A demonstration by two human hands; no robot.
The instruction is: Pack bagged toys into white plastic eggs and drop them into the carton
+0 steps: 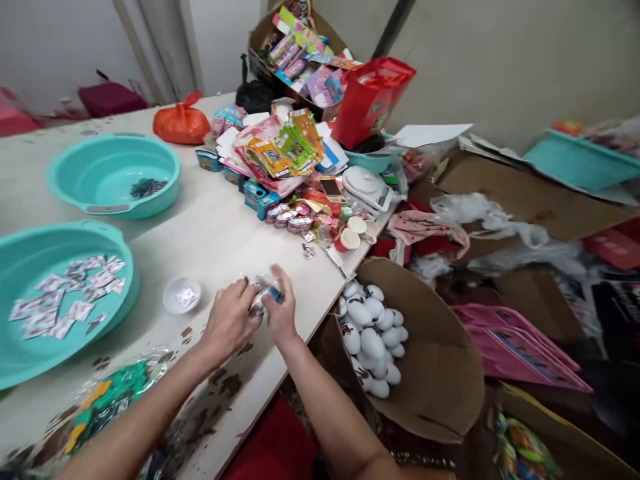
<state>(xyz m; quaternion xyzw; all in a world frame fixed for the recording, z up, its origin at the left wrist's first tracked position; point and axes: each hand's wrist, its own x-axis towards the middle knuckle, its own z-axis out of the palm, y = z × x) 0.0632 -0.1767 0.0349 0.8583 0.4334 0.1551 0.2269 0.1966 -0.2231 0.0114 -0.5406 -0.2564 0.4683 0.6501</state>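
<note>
Over the white table (250, 247), near its right edge, my left hand (231, 318) and my right hand (283, 308) meet with bent fingers. Between them they grip a small shiny item (260, 300) with clear and dark blue parts. Blur and my fingers hide its exact kind. Just left of my hands stands a small white bowl (173, 297) with a printed square packet (187, 296) in it. Farther left, a teal basin (131, 293) contains many similar packets (47, 313). Behind it, another teal basin (90, 170) holds a few dark small pieces (147, 188).
A cardboard box of white egg-shaped pieces (373, 340) sits below the table's right edge. Paper cups (347, 240), a white scale (367, 187) and colourful packets (295, 147) crowd the back right. Green and yellow bagged pieces (113, 393) lie near my left forearm.
</note>
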